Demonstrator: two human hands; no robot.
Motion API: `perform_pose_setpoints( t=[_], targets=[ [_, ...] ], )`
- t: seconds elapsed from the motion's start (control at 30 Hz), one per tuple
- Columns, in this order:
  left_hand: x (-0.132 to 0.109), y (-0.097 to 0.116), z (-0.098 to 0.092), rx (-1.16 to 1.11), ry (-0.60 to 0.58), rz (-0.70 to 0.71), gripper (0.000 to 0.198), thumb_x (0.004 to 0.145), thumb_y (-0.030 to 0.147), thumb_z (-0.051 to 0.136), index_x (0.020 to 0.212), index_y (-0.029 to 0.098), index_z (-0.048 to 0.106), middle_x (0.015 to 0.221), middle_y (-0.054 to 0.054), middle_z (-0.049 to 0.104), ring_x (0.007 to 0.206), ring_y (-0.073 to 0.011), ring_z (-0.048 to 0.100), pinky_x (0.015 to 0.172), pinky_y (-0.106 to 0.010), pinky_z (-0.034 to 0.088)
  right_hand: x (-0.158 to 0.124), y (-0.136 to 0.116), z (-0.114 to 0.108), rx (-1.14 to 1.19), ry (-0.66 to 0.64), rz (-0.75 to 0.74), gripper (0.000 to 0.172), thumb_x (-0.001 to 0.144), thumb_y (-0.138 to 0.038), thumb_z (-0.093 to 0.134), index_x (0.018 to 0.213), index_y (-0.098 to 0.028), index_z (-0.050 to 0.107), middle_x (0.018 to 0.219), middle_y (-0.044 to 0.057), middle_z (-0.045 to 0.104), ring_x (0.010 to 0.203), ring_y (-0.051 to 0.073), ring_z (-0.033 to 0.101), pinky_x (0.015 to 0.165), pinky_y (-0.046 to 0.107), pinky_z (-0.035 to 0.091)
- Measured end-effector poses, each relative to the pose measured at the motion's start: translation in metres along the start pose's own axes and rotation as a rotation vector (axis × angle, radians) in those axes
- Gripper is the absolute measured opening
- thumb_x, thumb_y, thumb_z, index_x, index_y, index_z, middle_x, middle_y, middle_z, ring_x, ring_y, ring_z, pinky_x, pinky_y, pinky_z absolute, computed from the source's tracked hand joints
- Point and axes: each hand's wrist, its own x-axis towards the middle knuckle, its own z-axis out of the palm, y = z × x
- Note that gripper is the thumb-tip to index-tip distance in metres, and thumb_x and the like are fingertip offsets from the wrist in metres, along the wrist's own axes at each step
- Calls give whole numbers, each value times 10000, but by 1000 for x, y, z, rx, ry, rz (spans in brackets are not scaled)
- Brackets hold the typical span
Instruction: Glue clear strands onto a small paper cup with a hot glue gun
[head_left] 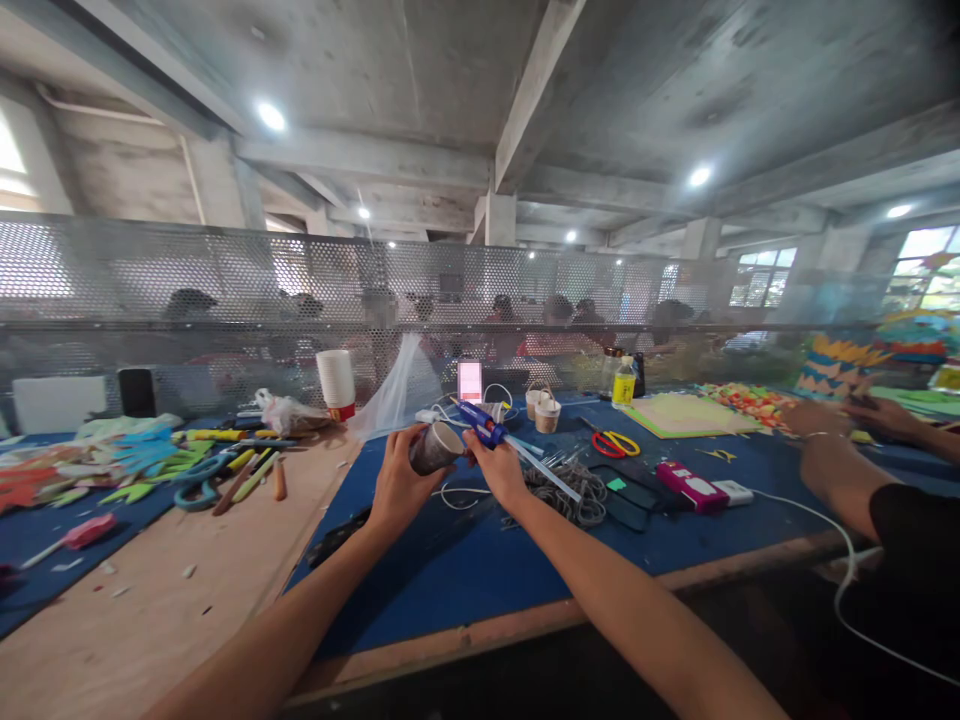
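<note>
Within the left hand's (400, 482) grasp sits a tilted paper cup (429, 452), likely light and crushable, best held gently round its side; right hand (498, 468) grips a blue hot-glue gun (482, 424), probably stiff.

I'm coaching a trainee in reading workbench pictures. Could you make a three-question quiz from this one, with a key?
1. Which of the person's hands holds the blue glue gun?
2. True or false: in the picture, the red-and-yellow scissors lie to the left of the grey twine.
3. Fill in the blank: the left hand holds a ____.

Key:
1. The right hand.
2. False; they lie to its right, farther back on the blue mat.
3. Cup.
</note>
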Motion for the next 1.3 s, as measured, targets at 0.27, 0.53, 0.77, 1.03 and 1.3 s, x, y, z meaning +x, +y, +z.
perform_pose_setpoints(
  t=[0.27,0.53,0.77,1.03,1.3],
  targets=[
    [0,-4,1,18,-21,50,608,741,367,845,1285,263,594,1226,-82,586,1128,-303,631,1000,-439,504,2,6,3,13,-3,-20,368,939,-534,591,721,-249,668,631,-16,681,652,203,695,751,313,546],
    [1,-5,1,17,-11,17,648,716,389,863,1289,270,586,1187,-76,603,1099,-304,639,977,-439,513,2,7,2,29,-7,-21,376,933,-551,604,732,-242,684,646,-8,696,645,203,697,750,315,554],
    [1,-2,0,-24,6,-34,645,702,396,868,1279,270,609,1190,-79,619,1101,-299,639,974,-427,506,1,2,1,15,-21,37,337,936,-531,612,816,-235,719,672,-9,714,678,207,711,777,317,554],
    [6,-7,0,-164,-12,-275,732,681,524,862,1299,231,601,1148,-88,650,1014,-292,664,904,-424,534,0,1,1,43,-24,34,357,935,-543,605,851,-218,728,701,-15,721,636,180,709,761,303,554],
    [12,-19,0,-406,24,-525,754,659,610,845,1231,172,620,1029,-93,723,929,-266,696,788,-365,549,3,9,4,40,-6,12,411,931,-564,596,784,-196,702,690,2,711,620,168,693,723,288,556]
  ],
)
